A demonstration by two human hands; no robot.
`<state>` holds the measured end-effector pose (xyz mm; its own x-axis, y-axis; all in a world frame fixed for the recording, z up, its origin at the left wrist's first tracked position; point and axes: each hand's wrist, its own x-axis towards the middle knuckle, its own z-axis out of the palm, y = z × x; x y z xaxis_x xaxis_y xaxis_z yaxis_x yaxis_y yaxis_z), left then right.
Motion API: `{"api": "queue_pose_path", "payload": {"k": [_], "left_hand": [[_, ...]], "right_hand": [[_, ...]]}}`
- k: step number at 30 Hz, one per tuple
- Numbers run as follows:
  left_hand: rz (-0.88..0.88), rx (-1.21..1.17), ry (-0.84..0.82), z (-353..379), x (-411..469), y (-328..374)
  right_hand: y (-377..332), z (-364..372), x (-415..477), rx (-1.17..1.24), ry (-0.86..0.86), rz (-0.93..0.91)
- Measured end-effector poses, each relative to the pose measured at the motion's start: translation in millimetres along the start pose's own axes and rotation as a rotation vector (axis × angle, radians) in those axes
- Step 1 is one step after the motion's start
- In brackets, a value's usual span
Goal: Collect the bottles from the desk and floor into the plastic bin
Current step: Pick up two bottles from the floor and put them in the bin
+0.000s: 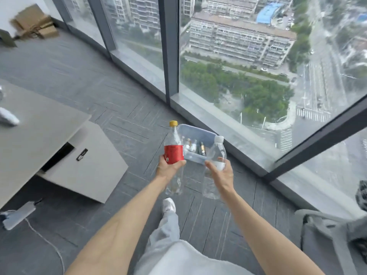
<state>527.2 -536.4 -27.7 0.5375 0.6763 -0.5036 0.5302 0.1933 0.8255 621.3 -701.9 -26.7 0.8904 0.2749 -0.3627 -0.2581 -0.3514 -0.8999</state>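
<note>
My left hand (168, 168) grips a clear bottle with a red label and yellow cap (173, 150), held upright. In my right hand (220, 173) is a clear bottle with a white cap (216, 155), also upright. Both are held out in front of me over the grey carpet. Just beyond them a translucent plastic bin (198, 131) sits on the floor by the window. Several small bottles (193, 147) stand inside it. On the desk (39, 124) at the far left lies a blurred white object (8, 117), possibly another bottle.
A desk pedestal (87, 163) stands left of the bin. A power strip with cable (18, 215) lies on the floor at lower left. A grey chair (333, 231) is at lower right. Floor-to-ceiling windows run along the right. Cardboard boxes (33, 22) sit far back left.
</note>
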Motion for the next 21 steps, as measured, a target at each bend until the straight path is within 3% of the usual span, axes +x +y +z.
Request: {"api": "queue_pose_path", "payload": {"k": [7, 9, 14, 21], "left_hand": [[0.026, 0.096, -0.126, -3, 100, 47], [0.004, 0.165, -0.181, 8, 181, 89], [-0.009, 0.211, -0.259, 25, 227, 118], [-0.104, 0.226, -0.232, 78, 349, 133]], "right_hand": [[-26, 35, 70, -0.019, 0.045, 0.062], [-46, 59, 146, -0.032, 0.153, 0.148], [-69, 66, 197, -0.008, 0.184, 0.168], [-62, 87, 326, -0.011, 0.161, 0.249]]}}
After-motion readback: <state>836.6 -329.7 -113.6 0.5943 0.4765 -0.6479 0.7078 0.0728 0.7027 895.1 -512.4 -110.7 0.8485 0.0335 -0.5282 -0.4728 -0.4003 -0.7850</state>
